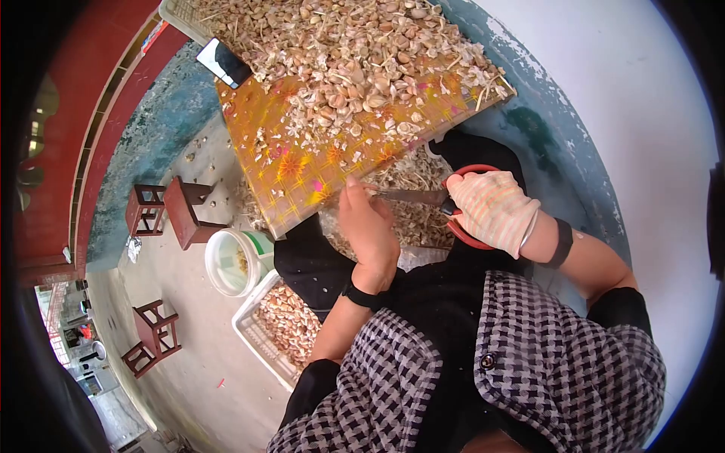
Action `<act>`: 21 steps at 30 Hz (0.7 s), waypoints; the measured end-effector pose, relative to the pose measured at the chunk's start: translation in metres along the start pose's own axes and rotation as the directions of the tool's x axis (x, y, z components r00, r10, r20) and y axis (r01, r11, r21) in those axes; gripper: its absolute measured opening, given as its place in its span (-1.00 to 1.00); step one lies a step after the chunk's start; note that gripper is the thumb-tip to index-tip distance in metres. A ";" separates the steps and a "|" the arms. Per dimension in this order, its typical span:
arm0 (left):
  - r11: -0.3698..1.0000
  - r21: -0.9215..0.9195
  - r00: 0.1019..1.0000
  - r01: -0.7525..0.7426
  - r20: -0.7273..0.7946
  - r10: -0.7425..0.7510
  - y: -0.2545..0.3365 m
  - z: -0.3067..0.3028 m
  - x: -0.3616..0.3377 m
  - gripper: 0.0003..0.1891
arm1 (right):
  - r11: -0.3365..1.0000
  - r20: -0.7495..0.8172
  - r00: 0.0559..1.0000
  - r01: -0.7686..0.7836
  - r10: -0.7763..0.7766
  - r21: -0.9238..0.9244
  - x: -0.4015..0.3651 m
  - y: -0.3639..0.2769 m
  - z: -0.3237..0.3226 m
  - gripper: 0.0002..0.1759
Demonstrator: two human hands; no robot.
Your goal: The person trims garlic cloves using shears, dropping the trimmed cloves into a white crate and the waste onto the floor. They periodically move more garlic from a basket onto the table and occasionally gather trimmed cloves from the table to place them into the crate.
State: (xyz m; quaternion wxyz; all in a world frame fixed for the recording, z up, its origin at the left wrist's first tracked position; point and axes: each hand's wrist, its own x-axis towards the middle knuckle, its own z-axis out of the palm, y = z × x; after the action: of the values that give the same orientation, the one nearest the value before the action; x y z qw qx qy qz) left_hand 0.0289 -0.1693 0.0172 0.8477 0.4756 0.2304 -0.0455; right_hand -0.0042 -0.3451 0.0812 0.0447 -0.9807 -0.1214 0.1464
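My right hand [495, 211], in a pale striped knit glove, grips red-handled scissors [419, 196] with the blades pointing left. My bare left hand [368, 230] is closed in a pinch beside the blade tips, just below the table's near edge. What its fingers hold, if anything, is too small to make out. Garlic cloves and broken bulbs [355, 72] lie heaped on the flower-patterned table [276, 185] in front of me. Under the hands, dry stem and skin scraps [411, 174] fill the space between my knees.
At my left stands a white basket [247, 321] of garlic cloves, with a pale plastic bucket [215, 260] behind it. Dark red wooden stools [185, 215] stand farther left. A phone [224, 63] lies at the table's left edge. A painted wall [559, 113] rises on the right.
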 end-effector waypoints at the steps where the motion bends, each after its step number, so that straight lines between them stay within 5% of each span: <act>1: 1.000 -0.021 1.000 -0.009 0.001 0.009 -0.001 0.000 0.001 -0.70 | 1.000 -0.007 1.000 -0.009 0.009 0.028 -0.001 -0.001 0.003 -0.71; 7: 0.998 -0.026 0.998 -0.063 0.015 0.063 -0.007 0.000 0.009 -0.71 | 0.977 -0.002 0.997 -0.079 0.081 0.198 -0.001 -0.010 0.012 -0.72; 11: 0.999 0.023 0.999 -0.028 0.033 0.027 -0.012 0.006 0.001 -0.72 | 0.889 -0.129 0.991 0.024 0.040 0.457 0.005 -0.004 0.034 -0.66; 14: 0.974 -0.193 0.982 0.120 0.167 -0.088 0.001 -0.003 0.010 -0.71 | 0.721 -0.148 0.989 0.083 0.028 0.688 0.009 -0.002 0.025 -0.63; 21: 0.899 -0.290 0.834 0.330 0.535 -0.134 0.014 -0.027 0.038 -0.73 | 0.798 0.027 0.987 -0.142 0.155 0.586 0.015 0.004 0.012 -0.49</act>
State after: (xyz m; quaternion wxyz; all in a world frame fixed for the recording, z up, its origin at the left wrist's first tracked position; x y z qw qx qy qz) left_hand 0.0575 -0.1339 -0.0008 0.9399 0.2466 0.0632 -0.2275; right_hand 0.0069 -0.3444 0.0654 0.3343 -0.9272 0.0073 0.1687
